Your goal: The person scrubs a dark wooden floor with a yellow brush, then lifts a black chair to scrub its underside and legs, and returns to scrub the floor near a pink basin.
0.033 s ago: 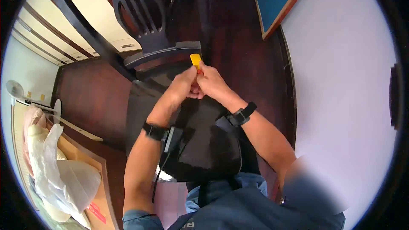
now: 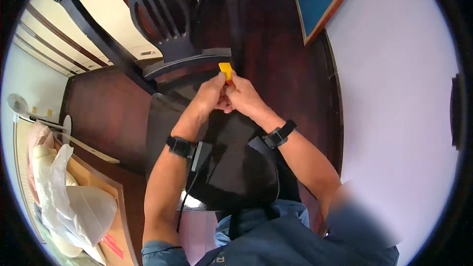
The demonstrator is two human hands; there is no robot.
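Observation:
A small flat yellow piece with an orange-red part below it (image 2: 225,68) sticks up between my two hands, above the back of the black chair's seat (image 2: 231,162). My left hand (image 2: 209,93) pinches it from the left, thumb pressed near its lower edge. From the other side my right hand (image 2: 245,96) grips it too, the thumb lying along its right edge. The curled fingers of both hands meet below and hide the lower part, so its exact kind does not show. Each wrist wears a black strap with a small device.
The chair's slatted backrest (image 2: 162,15) rises beyond my hands. A white wall (image 2: 394,93) runs along the right, with a blue board in a wooden frame (image 2: 322,0) farther off. At lower left, a wooden box (image 2: 120,212) stands beside plastic bags (image 2: 88,212) and red scissors (image 2: 113,245).
Both hands have shifted very slightly with the yellow piece. My left thumb sits a little higher against it, and both hands keep their hold.

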